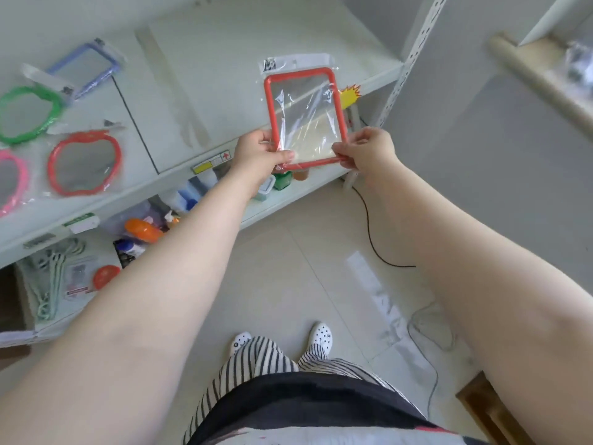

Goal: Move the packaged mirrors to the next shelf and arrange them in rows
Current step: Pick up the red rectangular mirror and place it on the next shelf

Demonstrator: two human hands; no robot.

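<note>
A rectangular red-framed mirror in a clear plastic bag is held over the right part of the pale green shelf. My left hand pinches its lower left corner. My right hand pinches its lower right corner. At the left of the shelf lie other bagged mirrors: a blue rectangular one, a green round one, a red round one and a pink one cut off by the frame edge.
Lower shelves hold bottles, an orange bottle and packaged goods. A white perforated upright post stands at the shelf's right end. A black cable runs across the tiled floor. A wooden piece sits bottom right.
</note>
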